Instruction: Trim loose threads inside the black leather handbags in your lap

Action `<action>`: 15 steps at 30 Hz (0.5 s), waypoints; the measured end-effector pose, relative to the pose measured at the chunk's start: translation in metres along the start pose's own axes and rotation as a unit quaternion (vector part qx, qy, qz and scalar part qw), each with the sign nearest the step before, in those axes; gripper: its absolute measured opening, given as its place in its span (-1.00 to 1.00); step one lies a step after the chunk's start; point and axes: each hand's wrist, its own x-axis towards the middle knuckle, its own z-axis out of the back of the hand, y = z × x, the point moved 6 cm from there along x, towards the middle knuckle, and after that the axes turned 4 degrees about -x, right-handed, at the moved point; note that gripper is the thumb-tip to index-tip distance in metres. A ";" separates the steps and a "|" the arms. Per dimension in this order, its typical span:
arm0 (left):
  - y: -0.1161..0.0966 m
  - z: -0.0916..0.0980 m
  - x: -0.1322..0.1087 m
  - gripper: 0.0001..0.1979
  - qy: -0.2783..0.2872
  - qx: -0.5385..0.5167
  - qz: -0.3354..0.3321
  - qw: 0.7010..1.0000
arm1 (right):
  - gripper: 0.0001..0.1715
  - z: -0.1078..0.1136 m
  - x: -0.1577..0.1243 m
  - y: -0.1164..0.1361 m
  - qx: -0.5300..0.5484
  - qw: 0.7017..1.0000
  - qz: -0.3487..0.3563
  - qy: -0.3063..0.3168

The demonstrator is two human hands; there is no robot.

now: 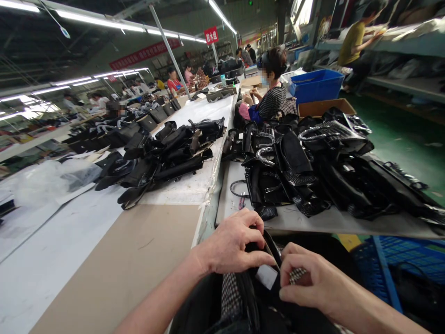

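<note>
A black handbag (243, 301) with a checked lining lies in my lap at the bottom middle. My left hand (232, 243) is closed, its fingers curled over the bag's upper rim. My right hand (309, 278) is closed too, pinching the bag's edge beside a small white tag (267, 276). The two hands sit close together, almost touching, just below the near edge of the work table (313, 220).
A heap of black bags (313, 162) covers the table ahead and right; another pile (163, 153) lies on the long belt at left. A seated person (269, 93) works farther along. A blue crate (399, 264) stands at lower right, a blue bin (314, 83) behind.
</note>
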 end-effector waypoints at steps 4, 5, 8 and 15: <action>-0.001 -0.004 0.002 -0.74 0.017 0.037 -0.002 0.999 | -0.92 -0.002 0.000 -0.003 0.020 1.000 0.001 0.014; -0.001 -0.005 0.002 -0.75 0.025 0.042 -0.005 0.999 | -0.93 -0.003 0.000 -0.004 0.022 1.000 0.001 0.015; -0.002 -0.009 0.001 -0.77 0.039 0.048 -0.012 0.998 | -0.92 -0.004 0.001 -0.008 0.026 0.999 0.008 0.018; -0.008 -0.013 0.003 -0.83 0.046 0.099 0.000 0.994 | -0.78 0.016 0.003 -0.005 -0.028 0.999 0.026 -0.003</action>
